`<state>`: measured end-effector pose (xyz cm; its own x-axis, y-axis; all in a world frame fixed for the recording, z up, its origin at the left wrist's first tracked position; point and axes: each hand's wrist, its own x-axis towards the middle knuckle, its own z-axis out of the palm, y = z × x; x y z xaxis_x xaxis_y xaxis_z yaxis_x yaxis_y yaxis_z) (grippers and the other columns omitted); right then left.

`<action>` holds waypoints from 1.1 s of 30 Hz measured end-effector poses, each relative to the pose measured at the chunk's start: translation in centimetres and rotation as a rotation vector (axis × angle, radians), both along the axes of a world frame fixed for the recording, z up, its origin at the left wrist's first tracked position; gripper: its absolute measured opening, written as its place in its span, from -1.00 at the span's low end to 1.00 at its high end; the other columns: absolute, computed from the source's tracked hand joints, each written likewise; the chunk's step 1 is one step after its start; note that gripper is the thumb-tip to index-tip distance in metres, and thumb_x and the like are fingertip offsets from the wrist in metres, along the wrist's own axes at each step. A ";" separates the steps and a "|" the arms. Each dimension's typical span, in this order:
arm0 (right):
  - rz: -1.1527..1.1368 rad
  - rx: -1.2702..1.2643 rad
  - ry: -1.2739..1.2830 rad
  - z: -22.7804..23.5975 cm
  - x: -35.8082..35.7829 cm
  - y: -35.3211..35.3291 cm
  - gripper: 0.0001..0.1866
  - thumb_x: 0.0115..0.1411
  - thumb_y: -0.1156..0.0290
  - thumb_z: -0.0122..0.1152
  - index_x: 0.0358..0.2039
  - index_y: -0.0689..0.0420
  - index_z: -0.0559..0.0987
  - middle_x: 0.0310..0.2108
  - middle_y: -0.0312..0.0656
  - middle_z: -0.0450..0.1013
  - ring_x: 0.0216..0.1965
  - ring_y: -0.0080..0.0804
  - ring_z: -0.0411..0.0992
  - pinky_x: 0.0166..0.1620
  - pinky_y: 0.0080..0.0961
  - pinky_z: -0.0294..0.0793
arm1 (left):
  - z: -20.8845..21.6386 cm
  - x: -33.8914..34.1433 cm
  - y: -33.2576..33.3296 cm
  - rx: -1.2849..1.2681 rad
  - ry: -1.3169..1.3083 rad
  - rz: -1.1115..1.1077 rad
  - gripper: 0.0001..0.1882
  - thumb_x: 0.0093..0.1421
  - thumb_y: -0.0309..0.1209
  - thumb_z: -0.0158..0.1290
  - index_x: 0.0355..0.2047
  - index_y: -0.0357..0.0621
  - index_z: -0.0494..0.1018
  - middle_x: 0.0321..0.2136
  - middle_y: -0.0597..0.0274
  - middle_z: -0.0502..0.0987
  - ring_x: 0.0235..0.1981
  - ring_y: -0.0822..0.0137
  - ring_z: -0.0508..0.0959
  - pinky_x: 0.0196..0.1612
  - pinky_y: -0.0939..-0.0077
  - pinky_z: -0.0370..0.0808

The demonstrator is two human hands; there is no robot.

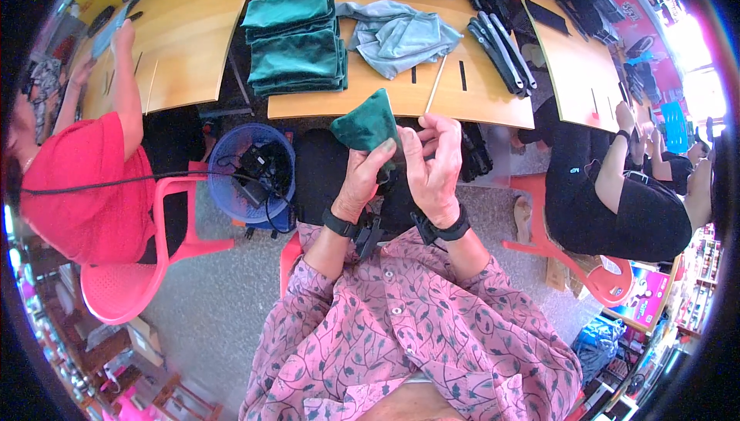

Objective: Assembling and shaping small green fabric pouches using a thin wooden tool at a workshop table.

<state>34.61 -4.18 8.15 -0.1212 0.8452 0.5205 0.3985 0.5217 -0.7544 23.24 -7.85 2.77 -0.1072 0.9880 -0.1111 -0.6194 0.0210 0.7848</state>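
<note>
Looking down from the head camera, both hands are up in front of the chest, working a small green velvet pouch [368,124]. The pouch sits at the top of the grip, poking above the fingertips and tilted up to the left, just short of the near edge of the wooden table [478,101]. The left hand [362,178] is closed on it, thumb and fingers pinching its lower right corner, wrist bent upward with a black wristband [339,223] showing. The right hand [432,166] stands just beside it, palm turned toward the left hand, fingers curled in at the pouch's right edge; whether it actually clamps the fabric, I cannot tell. Both forearms rise from pink leaf-print sleeves [432,321].

On the table beyond, a stack of folded green velvet pieces [297,39] lies to the left, a crumpled grey cloth [397,35] beside it, and black-and-grey straps [501,51] further right. Below the table's left end sits a blue basket [223,182] holding black cables. A person in a red top [85,182] sits on a pink chair [123,282] to the left; another in black [617,197] sits at the right.
</note>
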 end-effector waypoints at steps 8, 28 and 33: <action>0.200 -0.189 0.011 0.2 0.3 0.8 -0.88 0.19 0.50 0.28 -0.34 0.28 0.53 -0.40 -0.23 0.43 -0.41 -0.58 0.40 -0.37 -0.63 0.39 | -0.5 0.5 0.2 0.111 -0.035 0.098 -0.45 0.27 -0.27 -0.01 0.23 -0.22 0.24 0.12 0.12 0.41 0.13 0.24 0.41 0.22 0.30 0.29; 0.395 -0.045 -0.084 -1.1 0.0 0.5 -0.88 0.07 0.71 0.19 -0.43 0.27 0.43 -0.46 -0.02 0.38 -0.43 -0.04 0.43 -0.36 -0.38 0.42 | 1.5 0.7 0.9 0.191 -0.426 -0.037 -0.38 0.39 -0.04 -0.19 0.29 -0.20 0.15 0.29 0.10 0.23 0.17 0.08 0.38 0.25 0.20 0.29; 0.289 -0.276 -0.012 -1.0 1.0 0.3 -0.91 0.17 0.55 0.22 -0.29 0.23 0.52 -0.42 -0.15 0.42 -0.39 -0.32 0.46 -0.33 -0.42 0.45 | 0.2 -0.2 1.1 0.111 -0.188 -0.014 -0.45 0.35 -0.31 -0.02 0.30 -0.16 0.17 0.06 0.13 0.46 0.09 0.31 0.43 0.15 0.33 0.37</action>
<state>35.57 -3.84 7.18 -0.3789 0.8835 0.2753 0.2751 0.3915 -0.8781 23.08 -6.75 2.99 -0.0806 0.9966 -0.0180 -0.7552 -0.0493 0.6537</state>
